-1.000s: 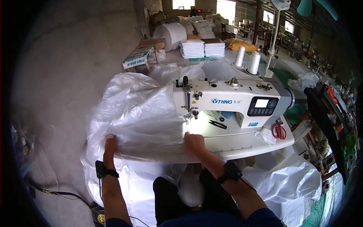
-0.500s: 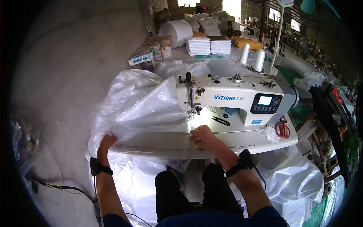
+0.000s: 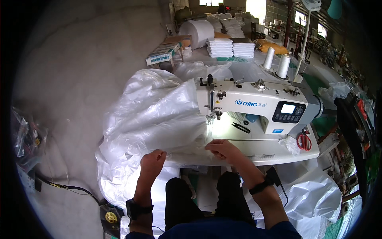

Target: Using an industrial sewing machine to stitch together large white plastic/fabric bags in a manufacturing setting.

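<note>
A large sheet of thin, translucent white plastic film (image 3: 149, 113) lies bunched over the left of the sewing table and hangs off its front. My left hand (image 3: 152, 164) is closed on the film's near edge, in front of my left knee. Further right, my right hand (image 3: 223, 149) pinches the same edge, just in front of the needle area of a white sewing machine (image 3: 254, 99). Between the two hands the edge runs fairly straight. The machine's lamp lights its bed, where black thread snips (image 3: 241, 127) lie. The fingertips are partly hidden by the film.
Red-handled scissors (image 3: 304, 142) and a crumpled white scrap (image 3: 290, 145) lie on the table's right. Behind the machine stand two white thread cones (image 3: 283, 66), stacks of folded white material (image 3: 220, 48) and a big white roll (image 3: 197, 33). More white plastic (image 3: 310, 189) hangs at lower right.
My left hand has moved right, toward my right hand, bringing the film edge with it. My right hand stays near the needle. The whole view has shifted slightly.
</note>
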Demonstrator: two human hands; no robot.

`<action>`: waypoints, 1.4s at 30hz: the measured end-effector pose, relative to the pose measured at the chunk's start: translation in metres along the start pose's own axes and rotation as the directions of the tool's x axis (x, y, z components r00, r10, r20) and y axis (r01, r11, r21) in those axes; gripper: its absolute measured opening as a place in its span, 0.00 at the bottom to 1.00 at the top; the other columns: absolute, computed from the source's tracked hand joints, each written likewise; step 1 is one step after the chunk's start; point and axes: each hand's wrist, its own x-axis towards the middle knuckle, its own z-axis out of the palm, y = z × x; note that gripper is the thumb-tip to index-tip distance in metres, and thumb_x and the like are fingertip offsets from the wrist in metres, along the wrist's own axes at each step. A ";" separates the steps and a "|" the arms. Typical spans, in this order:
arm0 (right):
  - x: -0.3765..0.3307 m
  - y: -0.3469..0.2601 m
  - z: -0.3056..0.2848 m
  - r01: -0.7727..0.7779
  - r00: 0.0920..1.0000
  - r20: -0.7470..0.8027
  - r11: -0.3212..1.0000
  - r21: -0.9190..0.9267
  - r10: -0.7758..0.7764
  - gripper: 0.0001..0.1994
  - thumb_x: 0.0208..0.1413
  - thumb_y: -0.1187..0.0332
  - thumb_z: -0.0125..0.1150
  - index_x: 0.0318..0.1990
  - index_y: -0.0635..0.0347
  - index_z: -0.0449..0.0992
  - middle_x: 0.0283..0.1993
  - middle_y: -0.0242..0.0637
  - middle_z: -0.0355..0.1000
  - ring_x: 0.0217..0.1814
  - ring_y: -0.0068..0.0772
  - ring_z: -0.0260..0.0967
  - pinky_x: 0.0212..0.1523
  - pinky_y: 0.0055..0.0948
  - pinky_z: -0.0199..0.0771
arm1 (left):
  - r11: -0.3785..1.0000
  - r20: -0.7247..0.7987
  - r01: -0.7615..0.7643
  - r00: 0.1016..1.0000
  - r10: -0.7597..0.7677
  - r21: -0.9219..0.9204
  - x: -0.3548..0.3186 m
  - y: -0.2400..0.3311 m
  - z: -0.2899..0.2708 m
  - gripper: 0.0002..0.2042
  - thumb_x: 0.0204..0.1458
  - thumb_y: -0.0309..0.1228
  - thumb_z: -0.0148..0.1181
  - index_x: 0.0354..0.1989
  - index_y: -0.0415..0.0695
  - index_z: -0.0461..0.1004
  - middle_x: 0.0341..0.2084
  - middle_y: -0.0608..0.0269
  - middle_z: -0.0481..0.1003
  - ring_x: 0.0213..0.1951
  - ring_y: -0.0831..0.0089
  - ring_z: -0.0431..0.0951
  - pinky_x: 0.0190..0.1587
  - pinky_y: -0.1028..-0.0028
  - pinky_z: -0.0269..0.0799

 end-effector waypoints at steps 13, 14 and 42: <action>0.007 -0.025 0.008 0.035 0.998 0.054 0.997 0.071 -0.039 0.13 0.55 0.66 0.67 0.43 0.64 0.77 0.32 0.34 0.76 0.21 0.17 0.64 0.16 0.18 0.58 | 0.832 0.356 -0.429 0.884 0.305 0.352 0.045 0.020 0.038 0.09 0.50 0.37 0.63 0.35 0.45 0.79 0.34 0.57 0.79 0.44 0.55 0.77 0.47 0.56 0.72; 0.011 -0.030 0.007 0.092 0.995 0.032 0.991 0.099 -0.096 0.11 0.56 0.68 0.66 0.42 0.64 0.77 0.34 0.37 0.77 0.23 0.22 0.70 0.19 0.19 0.66 | 0.899 0.262 -0.389 0.906 0.334 0.201 0.051 0.017 0.035 0.05 0.50 0.32 0.61 0.30 0.45 0.78 0.32 0.57 0.79 0.38 0.55 0.78 0.42 0.57 0.73; 0.019 0.038 0.008 0.301 0.429 -0.169 0.317 -0.899 -0.887 0.16 0.56 0.63 0.63 0.48 0.62 0.73 0.46 0.44 0.76 0.48 0.47 0.76 0.44 0.42 0.76 | 0.792 -0.011 -0.609 0.792 0.610 0.044 0.072 0.043 0.044 0.15 0.49 0.35 0.65 0.45 0.44 0.78 0.38 0.57 0.78 0.44 0.56 0.77 0.48 0.63 0.73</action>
